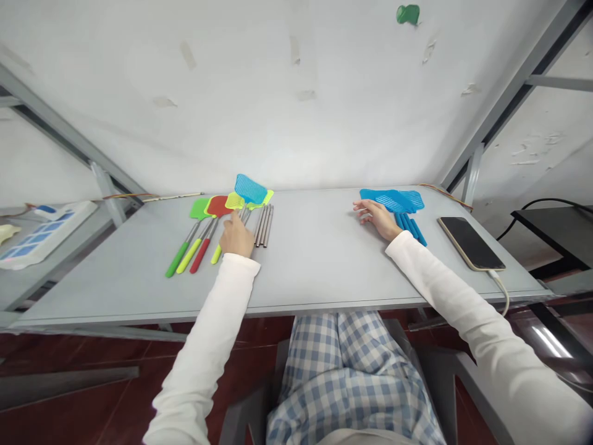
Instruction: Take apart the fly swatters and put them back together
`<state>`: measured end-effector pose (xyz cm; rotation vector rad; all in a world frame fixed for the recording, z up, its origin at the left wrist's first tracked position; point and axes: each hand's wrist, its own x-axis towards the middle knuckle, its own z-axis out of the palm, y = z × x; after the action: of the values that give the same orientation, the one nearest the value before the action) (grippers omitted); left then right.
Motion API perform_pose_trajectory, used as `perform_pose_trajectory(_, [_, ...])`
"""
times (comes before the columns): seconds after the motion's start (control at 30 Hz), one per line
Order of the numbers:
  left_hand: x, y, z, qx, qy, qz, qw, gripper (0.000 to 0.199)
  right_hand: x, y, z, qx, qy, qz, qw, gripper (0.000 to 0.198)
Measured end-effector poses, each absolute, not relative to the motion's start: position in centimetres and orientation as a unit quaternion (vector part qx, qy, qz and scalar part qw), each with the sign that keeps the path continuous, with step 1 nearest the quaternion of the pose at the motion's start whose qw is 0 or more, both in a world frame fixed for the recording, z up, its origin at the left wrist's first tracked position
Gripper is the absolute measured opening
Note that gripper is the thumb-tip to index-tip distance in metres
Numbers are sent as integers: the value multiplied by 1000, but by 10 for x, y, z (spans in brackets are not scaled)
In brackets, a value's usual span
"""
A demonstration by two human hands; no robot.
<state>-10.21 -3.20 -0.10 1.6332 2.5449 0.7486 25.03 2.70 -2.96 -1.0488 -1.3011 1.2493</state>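
A: What stands around the work?

B: A pale wall [333, 123] with scraps of tape [188, 54] rises behind a grey bench [319, 266].

A: Where is the left hand?

B: The left hand [237, 238] is bent over the shafts of several fly swatters. A blue swatter [251, 189] shows its mesh head just beyond the fingers, overlapping yellow-green mesh, close to the back edge of the bench.

A: Is it gripping that one?

B: I cannot tell; the back of the hand hides what lies beneath it.

A: And next to it?

B: To its left, a green swatter [200, 209], a yellow swatter [189, 256] and a red swatter [218, 206] lie side by side, handles towards the person. Just to its right lie some slim metal rods [268, 227].

A: The other hand?

B: The right hand [377, 217] has its fingers loosely spread and grips nothing that I can see. It is beside the blue mesh heads [407, 201], covering part of them, with blue handles [412, 230] near its wrist.

A: Anything further right?

B: A phone [471, 243] with a pale cable [502, 288] plugged in.
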Motion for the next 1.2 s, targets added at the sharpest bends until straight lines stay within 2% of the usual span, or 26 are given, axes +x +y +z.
perform_pose_trajectory(0.27, [-101, -25, -15, 565, 806, 176, -3, 55, 249, 26, -29, -436, -544, 515, 498, 34])
perform_pose_trajectory(0.7, [-82, -19, -30, 588, 785, 193, -29, 49, 249, 29, -33, -446, -563, 505, 479, 29])
perform_pose_trajectory(0.9, [-69, -20, -29, 594, 778, 189, -81, 47, 249, 30, -34, -448, -570, 500, 474, 29])
perform_pose_trajectory(1.1, [-62, -15, -30, 602, 778, 158, -87, 37, 249, 30, -35, -447, -577, 497, 470, 27])
perform_pose_trajectory(1.2, [-57, -13, -28, 619, 769, 151, -55, 37, 249, 31, -35, -446, -581, 494, 469, 27])
